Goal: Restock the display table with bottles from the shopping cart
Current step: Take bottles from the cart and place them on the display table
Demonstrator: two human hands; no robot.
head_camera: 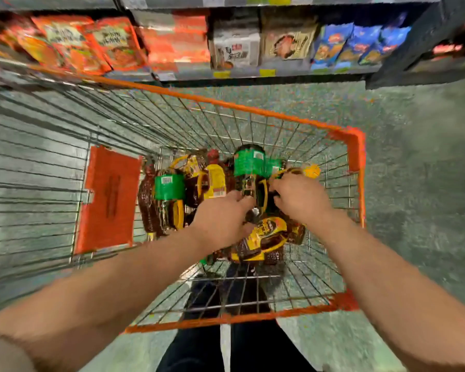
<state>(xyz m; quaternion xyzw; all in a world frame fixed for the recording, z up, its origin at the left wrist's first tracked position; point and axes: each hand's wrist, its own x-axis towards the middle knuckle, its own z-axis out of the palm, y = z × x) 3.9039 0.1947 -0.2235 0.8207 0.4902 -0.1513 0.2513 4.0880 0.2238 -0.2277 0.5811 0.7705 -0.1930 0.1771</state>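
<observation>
Reaching into the shopping cart, my two hands work among a heap of bottles lying on its wire floor; blur smears their labels, so I can read only colours: dark contents, yellow and green wrappers. Fingertips of both hands are buried in the heap. My left hand curls down onto a dark bottle near the cart's middle, though I cannot tell whether it truly grips. My right hand, just beside it and nearer the cart's orange rim, closes round a yellow-capped bottle. An orange child-seat flap lies flat in the cart, left of the heap. Beyond the cart, a shelf carries blurred orange, white and blue packets. Below the cart lies speckled grey floor. Both forearms stretch forward, bare, converging over the cart.
</observation>
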